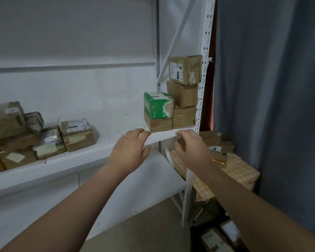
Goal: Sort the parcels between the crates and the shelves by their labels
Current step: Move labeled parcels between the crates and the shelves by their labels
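Hands empty at the shelf edge, parcel stack just ahead

Parcels sit stacked at the right end of the white metal shelf (102,148), against the perforated white upright (205,73). The green-and-white carton (157,105) rests on a flat brown cardboard box (160,124) at the shelf's front edge. Beside these stands a column of three brown boxes, topped by a taped brown box with a white printed label (185,69).

Left hand (129,150) and right hand (193,148) hover just before the shelf lip, fingers spread and slightly curled. Each grip is apart and holds nothing. The left fingertips (144,132) come close to the flat box; contact cannot be confirmed.

Handling judgement: small cartons, probably light and stiff, with tape that may be slick. Take hold on two opposite side faces. The column of three looks tilted, so lifting from the top down seems safest.

Hard to make out: label print is too blurred to read, so the sorting destination is unknown. A cluster of brown labelled parcels (44,140) at the shelf's left is cut off by the frame edge. More parcels (216,144) lie beyond the upright, partly hidden by the right hand. No crate is clearly identifiable.
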The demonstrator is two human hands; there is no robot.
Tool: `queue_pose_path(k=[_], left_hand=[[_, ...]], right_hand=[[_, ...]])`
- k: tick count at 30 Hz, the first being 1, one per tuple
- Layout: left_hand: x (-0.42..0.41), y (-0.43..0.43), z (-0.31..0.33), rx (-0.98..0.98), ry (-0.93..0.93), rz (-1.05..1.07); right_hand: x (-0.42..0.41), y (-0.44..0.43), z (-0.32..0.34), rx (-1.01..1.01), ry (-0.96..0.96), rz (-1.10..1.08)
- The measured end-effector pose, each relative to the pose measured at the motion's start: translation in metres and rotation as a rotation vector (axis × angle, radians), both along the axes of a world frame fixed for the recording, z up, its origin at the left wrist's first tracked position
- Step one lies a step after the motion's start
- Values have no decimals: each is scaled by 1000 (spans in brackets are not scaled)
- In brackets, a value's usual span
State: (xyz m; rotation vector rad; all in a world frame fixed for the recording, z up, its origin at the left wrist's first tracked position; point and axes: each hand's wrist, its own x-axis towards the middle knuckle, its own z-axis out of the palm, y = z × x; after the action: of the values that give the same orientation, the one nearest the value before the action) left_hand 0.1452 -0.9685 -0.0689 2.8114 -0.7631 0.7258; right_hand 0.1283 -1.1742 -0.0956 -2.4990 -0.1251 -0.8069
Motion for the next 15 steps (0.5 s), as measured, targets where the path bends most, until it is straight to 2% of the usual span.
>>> queue_pose_path(k=[7,12,15], left_hand=[[102,-15,3,-62,65,59],[195,-42,18,-25,77,127],[242,-57,23,-26,75,141]], right_hand=[[98,-15,17,110,77,64],[183,-29,29,87,115,66],[230,-35,32,171,137,96]])
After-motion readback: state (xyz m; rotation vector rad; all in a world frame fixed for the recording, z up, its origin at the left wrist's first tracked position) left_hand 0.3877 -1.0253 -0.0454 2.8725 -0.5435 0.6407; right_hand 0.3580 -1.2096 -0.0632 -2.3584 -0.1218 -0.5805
